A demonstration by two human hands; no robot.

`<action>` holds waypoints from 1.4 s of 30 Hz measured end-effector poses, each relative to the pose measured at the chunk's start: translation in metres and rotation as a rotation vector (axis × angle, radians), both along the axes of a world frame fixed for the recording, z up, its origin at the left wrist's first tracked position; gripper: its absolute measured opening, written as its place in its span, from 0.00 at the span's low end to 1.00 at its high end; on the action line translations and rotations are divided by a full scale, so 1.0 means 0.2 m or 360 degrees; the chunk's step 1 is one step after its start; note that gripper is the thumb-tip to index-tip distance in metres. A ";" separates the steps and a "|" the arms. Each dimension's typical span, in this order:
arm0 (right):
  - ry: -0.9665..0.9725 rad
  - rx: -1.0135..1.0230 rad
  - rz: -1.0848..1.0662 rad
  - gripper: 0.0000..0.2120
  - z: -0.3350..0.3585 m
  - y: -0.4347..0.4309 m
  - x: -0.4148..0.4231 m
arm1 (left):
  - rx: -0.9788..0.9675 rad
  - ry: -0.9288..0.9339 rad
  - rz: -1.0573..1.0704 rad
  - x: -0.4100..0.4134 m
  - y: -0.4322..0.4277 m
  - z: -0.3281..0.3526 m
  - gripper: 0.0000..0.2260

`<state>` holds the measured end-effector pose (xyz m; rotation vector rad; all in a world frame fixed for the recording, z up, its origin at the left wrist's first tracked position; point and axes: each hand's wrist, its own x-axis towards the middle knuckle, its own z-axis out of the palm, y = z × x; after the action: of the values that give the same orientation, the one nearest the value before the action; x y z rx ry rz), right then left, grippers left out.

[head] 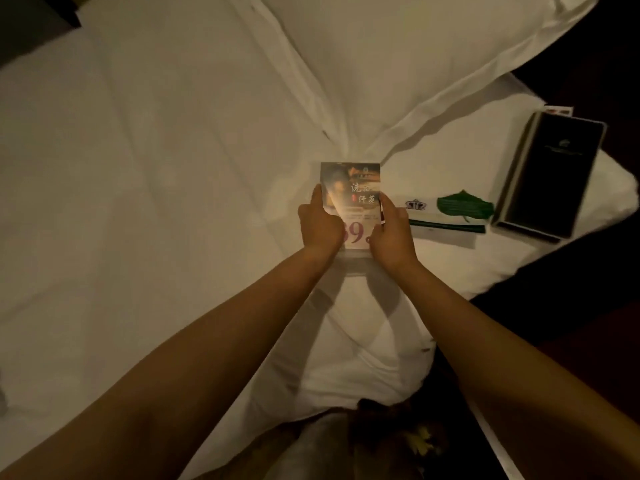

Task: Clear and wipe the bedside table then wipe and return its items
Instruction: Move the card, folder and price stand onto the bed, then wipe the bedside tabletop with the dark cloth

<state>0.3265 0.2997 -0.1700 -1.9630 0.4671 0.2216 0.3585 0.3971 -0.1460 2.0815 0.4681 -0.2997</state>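
Note:
A printed advertising card in a clear stand (351, 188) sits over the white bed (138, 185), held at both side edges. My left hand (320, 225) grips its left edge and my right hand (391, 230) grips its right edge. The card shows a picture, Chinese writing and a large red number. To its right lie a white tissue box with a green leaf (446, 214) and a dark folder with a small logo (550, 174), both on the bed. No cloth and no bedside table are in view.
A large white pillow (398, 64) lies at the head of the bed behind the card. Dark floor or furniture shows at the right edge (588, 271) and the top left corner (31, 19). The bed's left half is plain sheet.

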 end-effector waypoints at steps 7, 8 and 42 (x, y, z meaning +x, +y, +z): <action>0.0038 -0.0097 0.0126 0.24 -0.09 0.14 0.06 | 0.0044 0.0240 0.0025 0.02 0.16 -0.12 0.13; 0.0045 -0.0123 0.0139 0.22 -0.10 0.15 0.06 | 0.0068 0.0269 0.0005 0.02 0.17 -0.14 0.12; 0.0684 -0.0940 -0.0917 0.29 -0.22 -0.80 -1.52 | 0.0453 -0.0770 -0.2240 -0.88 -1.08 -0.38 0.20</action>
<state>0.0233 0.1401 -0.2135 -2.2394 1.4872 0.1404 0.1829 0.1801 -0.2215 2.3180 -1.3772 -0.5034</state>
